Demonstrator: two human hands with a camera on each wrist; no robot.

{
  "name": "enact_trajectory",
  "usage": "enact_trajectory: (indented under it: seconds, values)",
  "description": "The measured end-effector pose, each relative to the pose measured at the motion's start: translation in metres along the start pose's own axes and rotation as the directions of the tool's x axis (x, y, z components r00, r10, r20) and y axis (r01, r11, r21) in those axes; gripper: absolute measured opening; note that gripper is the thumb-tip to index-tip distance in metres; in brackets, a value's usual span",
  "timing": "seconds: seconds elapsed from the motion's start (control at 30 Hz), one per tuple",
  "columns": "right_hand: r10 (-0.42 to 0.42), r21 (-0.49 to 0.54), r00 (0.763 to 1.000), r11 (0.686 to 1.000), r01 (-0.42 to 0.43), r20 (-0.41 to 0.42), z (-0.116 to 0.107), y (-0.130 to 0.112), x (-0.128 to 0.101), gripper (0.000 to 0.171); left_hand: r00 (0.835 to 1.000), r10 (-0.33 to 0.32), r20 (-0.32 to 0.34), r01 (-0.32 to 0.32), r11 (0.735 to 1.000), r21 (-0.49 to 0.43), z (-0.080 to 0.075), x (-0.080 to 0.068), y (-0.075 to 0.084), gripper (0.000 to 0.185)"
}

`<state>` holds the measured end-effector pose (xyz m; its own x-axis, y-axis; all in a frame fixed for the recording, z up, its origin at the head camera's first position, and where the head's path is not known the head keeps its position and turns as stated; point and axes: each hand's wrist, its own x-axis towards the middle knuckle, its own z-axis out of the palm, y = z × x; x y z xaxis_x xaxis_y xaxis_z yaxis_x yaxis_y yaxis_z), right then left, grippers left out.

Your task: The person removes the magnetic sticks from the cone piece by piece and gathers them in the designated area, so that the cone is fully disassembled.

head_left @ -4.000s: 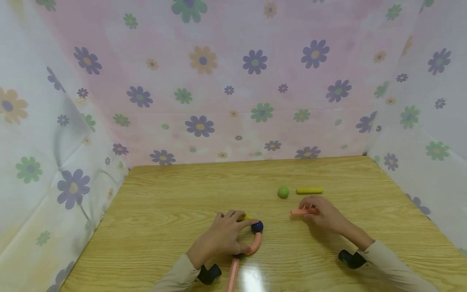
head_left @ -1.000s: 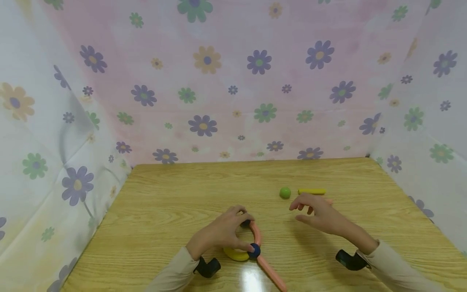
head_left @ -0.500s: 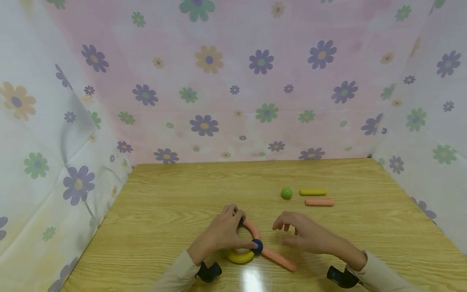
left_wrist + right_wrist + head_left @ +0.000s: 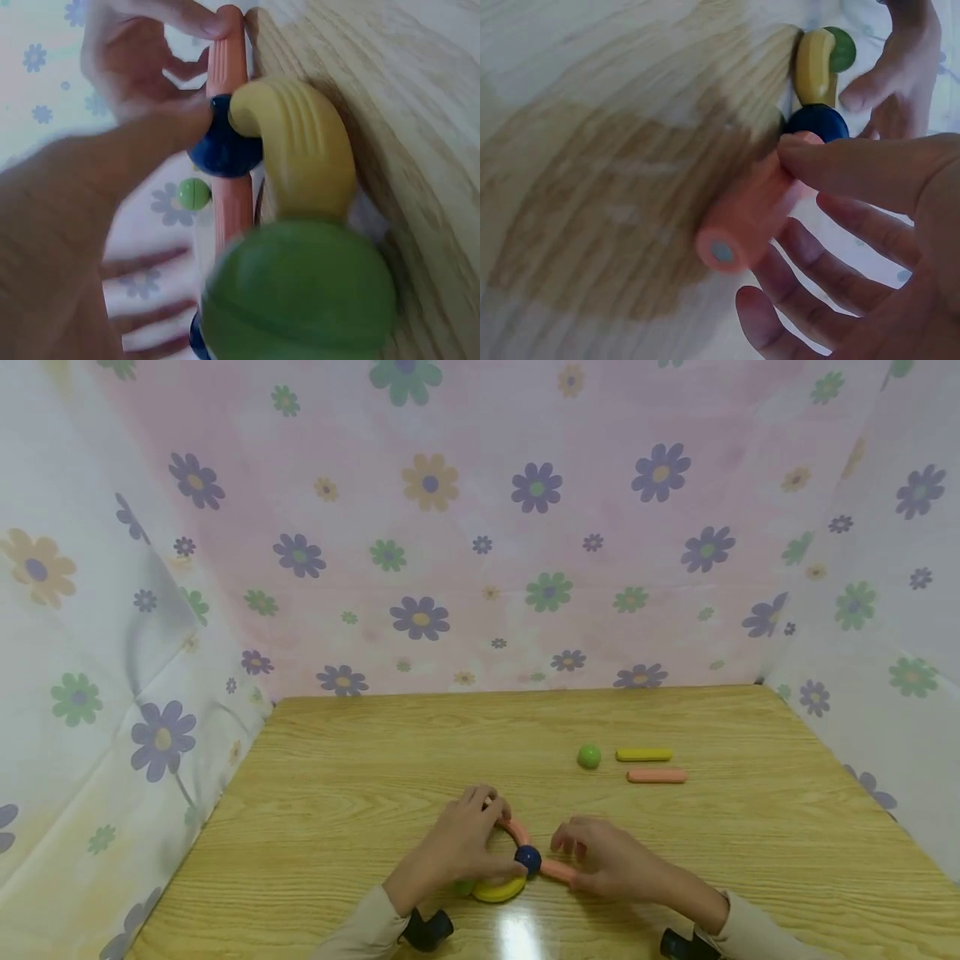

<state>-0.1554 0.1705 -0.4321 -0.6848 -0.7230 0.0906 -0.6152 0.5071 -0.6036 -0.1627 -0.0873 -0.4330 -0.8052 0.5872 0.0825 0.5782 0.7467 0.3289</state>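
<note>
Near the table's front, magnetic rods and balls form a ring. Its parts include a navy ball (image 4: 528,860), a curved pink rod (image 4: 517,832), a curved yellow rod (image 4: 501,891) and a green ball (image 4: 300,292), large in the left wrist view. My left hand (image 4: 459,842) grips the ring, thumb on the navy ball, fingers at the far side, where they partly hide another dark ball. From the navy ball a straight pink rod (image 4: 742,214) sticks out to the right. My right hand (image 4: 621,862) holds this rod between thumb and fingers.
Further back on the wooden table (image 4: 360,743) lie a loose green ball (image 4: 589,757), a straight yellow rod (image 4: 644,755) and another straight pink rod (image 4: 657,776). Flowered cloth (image 4: 480,527) walls in the back and sides. Dark wrist cameras (image 4: 427,931) hang under both wrists.
My right hand set a pink rod down beside the yellow one, then came left and nearer to the attached rod. The ring turned under my left hand, swinging that rod from front to right.
</note>
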Motion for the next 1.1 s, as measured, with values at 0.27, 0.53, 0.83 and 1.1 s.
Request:
enact_trajectory:
  seconds: [0.27,0.53,0.83,1.1]
  values:
    - [0.075,-0.072,0.995,0.994,-0.079,-0.059,0.006,0.009,0.002,0.024,0.98,0.167,0.109,-0.166,0.986,-0.018,0.001,-0.008,-0.006,0.053]
    - [0.099,-0.126,0.983,0.985,-0.119,-0.154,0.006,0.01,0.001,0.021,0.979,0.189,0.081,-0.195,0.978,0.079,0.002,-0.012,-0.001,0.063]
    - [0.096,-0.107,0.978,0.987,-0.117,-0.183,0.005,0.012,-0.001,0.02,0.983,0.184,0.025,-0.185,0.973,0.139,0.01,-0.019,0.006,0.062]
    - [0.089,-0.094,0.977,0.99,-0.109,-0.194,0.005,0.009,-0.002,0.02,0.982,0.183,-0.039,-0.171,0.963,0.208,0.014,-0.02,0.01,0.062]
